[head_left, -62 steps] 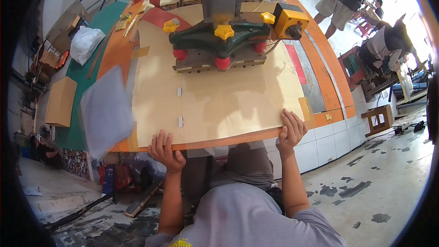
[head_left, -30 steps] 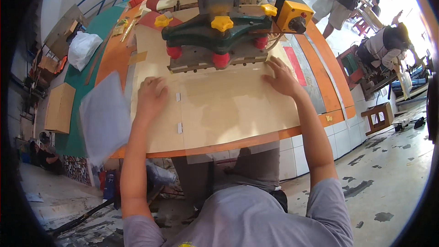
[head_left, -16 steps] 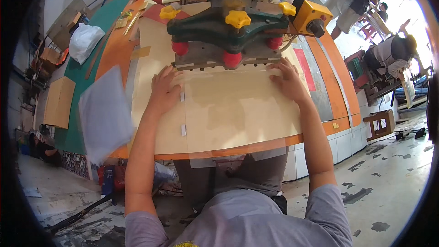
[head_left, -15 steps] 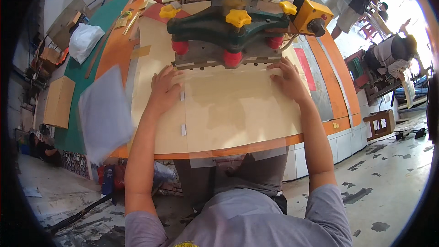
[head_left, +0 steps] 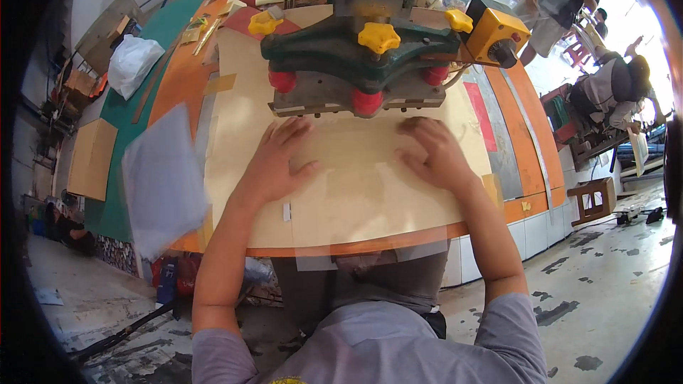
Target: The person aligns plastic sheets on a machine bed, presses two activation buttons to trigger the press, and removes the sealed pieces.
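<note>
With the sheet (head_left: 356,178) now pushed under the press (head_left: 363,64), both hands (head_left: 274,167) (head_left: 437,156) are pressing it flat, palms open.

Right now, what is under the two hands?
A clear sheet lies flat under the left hand and right hand, on a tan table. Whatever is beneath the palms is covered.

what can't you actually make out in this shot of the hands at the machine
Head view:
- Far edge of the tan sheet under both hands: hidden by the green machine head.
- Fingertips of the left hand and right hand: whether under the head, unclear.
- Pale sheet at left: motion-blurred.
- Machine's upper part: cut off by the top edge.
</note>
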`<state>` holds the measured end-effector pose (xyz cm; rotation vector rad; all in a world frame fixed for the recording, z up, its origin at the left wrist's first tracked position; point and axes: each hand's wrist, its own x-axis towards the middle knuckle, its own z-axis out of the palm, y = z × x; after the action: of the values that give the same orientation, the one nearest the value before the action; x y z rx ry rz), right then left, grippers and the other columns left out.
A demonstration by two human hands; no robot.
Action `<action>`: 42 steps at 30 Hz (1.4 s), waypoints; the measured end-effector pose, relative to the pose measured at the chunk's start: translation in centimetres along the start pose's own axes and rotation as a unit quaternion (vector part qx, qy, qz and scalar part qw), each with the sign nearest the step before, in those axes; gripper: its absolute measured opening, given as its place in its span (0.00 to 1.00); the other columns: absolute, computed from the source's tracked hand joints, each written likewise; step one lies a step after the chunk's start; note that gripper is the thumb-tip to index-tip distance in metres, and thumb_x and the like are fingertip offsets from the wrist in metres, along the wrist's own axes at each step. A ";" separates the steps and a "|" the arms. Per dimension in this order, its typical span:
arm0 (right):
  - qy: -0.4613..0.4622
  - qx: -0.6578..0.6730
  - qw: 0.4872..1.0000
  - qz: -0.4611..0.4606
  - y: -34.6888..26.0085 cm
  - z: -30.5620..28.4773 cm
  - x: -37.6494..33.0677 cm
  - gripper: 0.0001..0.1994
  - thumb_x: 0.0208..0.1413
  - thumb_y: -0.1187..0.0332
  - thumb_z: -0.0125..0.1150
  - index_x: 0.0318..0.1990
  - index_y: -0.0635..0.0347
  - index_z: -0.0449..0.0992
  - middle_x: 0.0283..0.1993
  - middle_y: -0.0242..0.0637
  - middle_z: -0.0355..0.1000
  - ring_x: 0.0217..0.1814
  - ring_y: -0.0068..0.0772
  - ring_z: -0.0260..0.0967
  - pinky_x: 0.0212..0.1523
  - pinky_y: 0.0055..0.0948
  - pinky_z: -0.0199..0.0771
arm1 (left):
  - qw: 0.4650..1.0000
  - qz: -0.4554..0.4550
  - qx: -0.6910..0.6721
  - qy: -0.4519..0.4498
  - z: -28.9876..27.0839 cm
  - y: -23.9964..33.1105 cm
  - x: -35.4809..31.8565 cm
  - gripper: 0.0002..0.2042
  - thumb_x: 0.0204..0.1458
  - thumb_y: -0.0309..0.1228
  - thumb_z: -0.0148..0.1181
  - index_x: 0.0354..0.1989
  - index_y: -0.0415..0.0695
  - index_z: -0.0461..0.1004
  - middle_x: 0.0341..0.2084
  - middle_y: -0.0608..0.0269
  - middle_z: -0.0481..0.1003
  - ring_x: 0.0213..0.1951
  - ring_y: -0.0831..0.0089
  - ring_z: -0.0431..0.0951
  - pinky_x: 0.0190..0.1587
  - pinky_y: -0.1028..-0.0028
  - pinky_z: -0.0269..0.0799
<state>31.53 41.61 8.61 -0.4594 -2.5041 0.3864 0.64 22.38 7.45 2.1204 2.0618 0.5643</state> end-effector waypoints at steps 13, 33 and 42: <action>-0.109 -0.027 0.994 -0.019 -0.9 1.4 0.8 0.31 0.66 0.56 0.63 0.71 0.66 0.69 0.76 0.48 0.64 0.80 0.52 0.59 0.79 0.46 0.57 | 0.998 0.014 0.060 -0.028 0.5 0.6 0.0 0.35 0.65 0.45 0.60 0.77 0.43 0.60 0.79 0.57 0.58 0.80 0.60 0.54 0.82 0.53 0.43; -0.130 -0.047 0.990 -0.032 -2.7 0.4 0.8 0.30 0.59 0.53 0.69 0.64 0.62 0.77 0.69 0.42 0.72 0.73 0.48 0.66 0.73 0.46 0.64 | 0.999 0.044 0.021 0.009 -0.2 2.1 -1.3 0.26 0.60 0.41 0.67 0.63 0.38 0.76 0.71 0.57 0.70 0.71 0.57 0.68 0.74 0.56 0.61; -0.120 -0.087 0.989 -0.021 -2.1 1.3 1.2 0.30 0.62 0.52 0.67 0.66 0.62 0.76 0.72 0.44 0.70 0.75 0.49 0.64 0.74 0.46 0.62 | 0.996 0.047 0.045 0.058 0.2 1.8 -0.9 0.25 0.61 0.42 0.66 0.61 0.38 0.78 0.70 0.55 0.71 0.70 0.56 0.69 0.74 0.56 0.62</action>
<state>29.33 39.97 8.96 -0.4491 -2.7913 0.2172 2.44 21.39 7.73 2.2977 2.0938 0.6319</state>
